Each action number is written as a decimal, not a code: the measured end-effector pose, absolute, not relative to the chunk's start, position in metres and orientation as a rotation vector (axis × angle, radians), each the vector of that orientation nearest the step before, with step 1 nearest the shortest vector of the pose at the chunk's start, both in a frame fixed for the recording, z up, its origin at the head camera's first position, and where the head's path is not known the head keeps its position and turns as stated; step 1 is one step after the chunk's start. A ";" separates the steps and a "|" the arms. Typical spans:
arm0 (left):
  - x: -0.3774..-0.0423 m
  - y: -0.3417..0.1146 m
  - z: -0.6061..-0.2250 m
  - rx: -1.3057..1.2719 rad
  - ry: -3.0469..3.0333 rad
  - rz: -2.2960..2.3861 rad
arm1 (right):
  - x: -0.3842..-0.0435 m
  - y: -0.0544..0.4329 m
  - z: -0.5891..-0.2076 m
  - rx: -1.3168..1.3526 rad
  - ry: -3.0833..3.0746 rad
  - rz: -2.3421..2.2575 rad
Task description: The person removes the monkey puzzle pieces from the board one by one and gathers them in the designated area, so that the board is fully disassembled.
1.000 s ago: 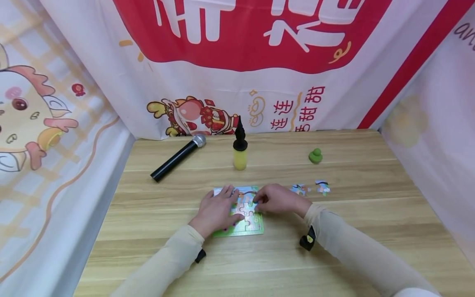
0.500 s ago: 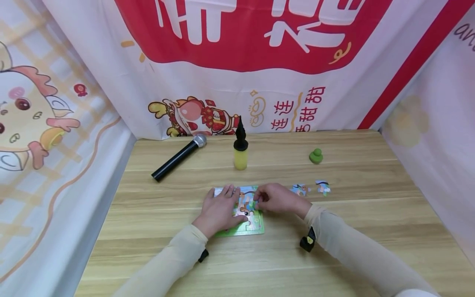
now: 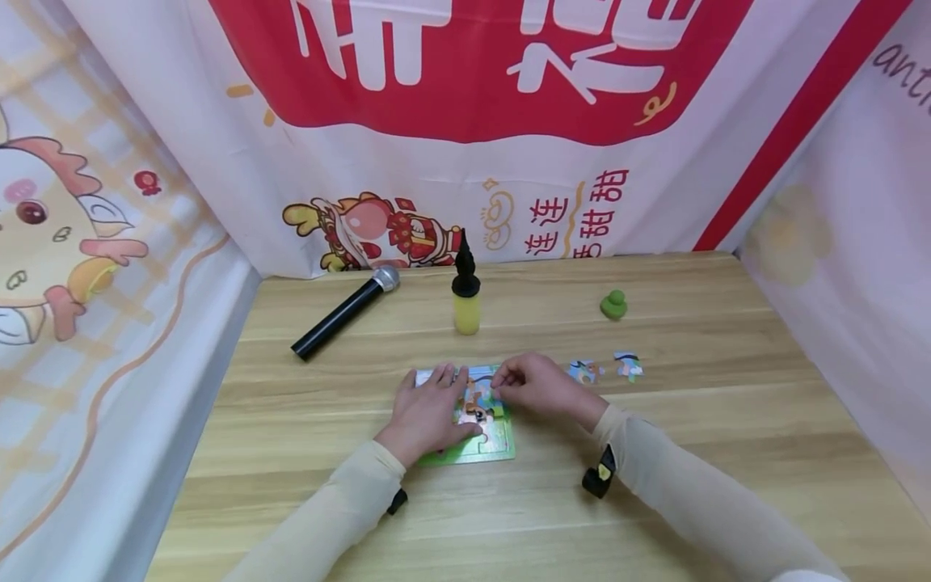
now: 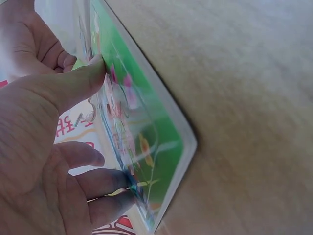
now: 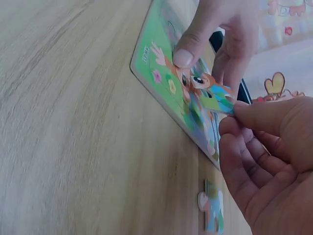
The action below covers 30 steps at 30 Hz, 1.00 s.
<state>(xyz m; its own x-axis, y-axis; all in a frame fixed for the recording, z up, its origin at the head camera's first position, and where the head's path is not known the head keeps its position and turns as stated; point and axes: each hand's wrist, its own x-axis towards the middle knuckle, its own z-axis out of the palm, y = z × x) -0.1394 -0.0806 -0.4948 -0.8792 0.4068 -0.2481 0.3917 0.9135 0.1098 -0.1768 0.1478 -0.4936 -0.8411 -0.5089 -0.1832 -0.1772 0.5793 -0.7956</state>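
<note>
The puzzle piece (image 5: 218,104) in play is a small one with green and blue on it, at the right-hand part of the puzzle board (image 3: 502,450), seemingly tilted over the surface rather than lying flat. Just where its outline ends against the printed face beside it is hard to tell.

The right hand (image 3: 544,393) pinches this piece between thumb and fingers. The left hand (image 3: 429,411) lies over the board's left part with fingers extended and spread, thumb resting on the board, gripping nothing.

The step in hand looks like fitting the piece into its place while the left hand steadies the board. The next move seems to call for turning the piece until its edge matches the cut outline, then pressing it flat; its neighbours could be nudged loose if it goes in at a slant.

Two loose pieces (image 3: 629,364) lie on the tabletop (image 3: 698,323) to the right of the board, probably waiting their turn. Farther back stand a yellow bottle (image 3: 467,314) and a green toy (image 3: 614,305), with a microphone (image 3: 340,318) lying to the left.
</note>
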 end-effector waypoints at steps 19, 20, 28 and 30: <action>-0.137 -0.090 -0.491 0.587 2.813 0.095 | -0.152 0.357 -0.494 -0.138 2.260 -1.297; -0.137 -0.091 -0.491 0.585 2.813 0.091 | -0.151 0.360 -0.496 -0.135 2.269 -1.297; -0.140 -0.083 -0.491 0.614 2.804 0.149 | -0.150 0.371 -0.500 -0.128 2.377 -1.196; -0.141 -0.081 -0.493 0.614 2.803 0.134 | -0.151 0.373 -0.500 -0.111 2.384 -1.179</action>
